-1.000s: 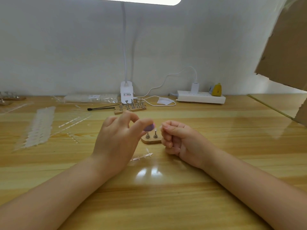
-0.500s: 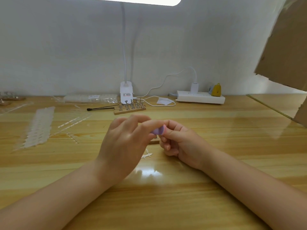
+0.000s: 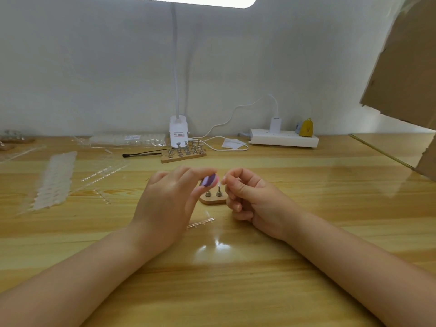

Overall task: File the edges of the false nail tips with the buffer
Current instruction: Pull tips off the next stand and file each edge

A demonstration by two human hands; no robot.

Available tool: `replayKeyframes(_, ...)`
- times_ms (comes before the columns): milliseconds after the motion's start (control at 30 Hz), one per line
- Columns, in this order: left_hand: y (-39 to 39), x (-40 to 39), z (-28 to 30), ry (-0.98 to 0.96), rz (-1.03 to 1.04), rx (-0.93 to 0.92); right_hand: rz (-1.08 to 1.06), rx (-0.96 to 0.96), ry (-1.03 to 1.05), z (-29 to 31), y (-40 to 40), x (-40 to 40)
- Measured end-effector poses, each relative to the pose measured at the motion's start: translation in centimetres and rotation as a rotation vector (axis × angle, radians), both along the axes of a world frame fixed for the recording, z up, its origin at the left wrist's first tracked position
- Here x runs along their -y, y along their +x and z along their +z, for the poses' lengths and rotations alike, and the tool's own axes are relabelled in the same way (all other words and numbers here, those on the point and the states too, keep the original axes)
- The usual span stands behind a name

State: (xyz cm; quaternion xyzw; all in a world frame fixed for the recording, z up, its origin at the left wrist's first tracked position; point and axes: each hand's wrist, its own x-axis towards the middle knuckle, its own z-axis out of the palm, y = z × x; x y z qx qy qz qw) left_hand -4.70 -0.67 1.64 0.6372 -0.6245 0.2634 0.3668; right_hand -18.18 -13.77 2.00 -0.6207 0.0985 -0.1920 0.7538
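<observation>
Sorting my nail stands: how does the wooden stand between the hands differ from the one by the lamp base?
The near stand shows two metal pegs; the far stand carries many. The near stand looks rounded and partly hidden by the hands; the far stand is a long, fully visible strip. Both are light wood.

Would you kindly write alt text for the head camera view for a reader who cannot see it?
Over a wooden desk, the left hand pinches a small purple buffer close to the right hand, whose fingertips pinch a tiny clear nail tip. A small wooden stand with two metal pegs sits just behind them.
</observation>
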Motion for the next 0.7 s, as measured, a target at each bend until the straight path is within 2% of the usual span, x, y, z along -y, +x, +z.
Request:
replayKeyframes(67,-0.26,0.14,0.21,-0.042,-0.051,-0.023,-0.007,0.001,-0.016,-0.05,0.05,-0.08)
replayKeyframes(133,-0.49,0.21,0.11,-0.003,-0.061,-0.007,-0.005,0.002,-0.009,-0.05,0.04,-0.03)
replayKeyframes(267,-0.15,0.06,-0.12,0.039,0.034,-0.03,-0.006,0.006,0.004,-0.04,0.03,0.02)
replayKeyframes(333,-0.31,0.04,0.18,-0.02,-0.024,-0.031,-0.006,0.007,-0.02,-0.11,0.08,-0.04)
replayKeyframes(400,-0.56,0.1,0.27,0.005,-0.044,0.001,-0.004,0.009,-0.008,-0.1,0.07,-0.02)
replayKeyframes(533,-0.13,0.03,-0.1,0.115,0.103,-0.026,-0.02,0.003,0.021,-0.04,0.01,0.17)
replayKeyframes(700,-0.63,0.05,0.32,-0.03,-0.069,-0.034,-0.015,0.005,-0.036,-0.24,0.16,0.06)
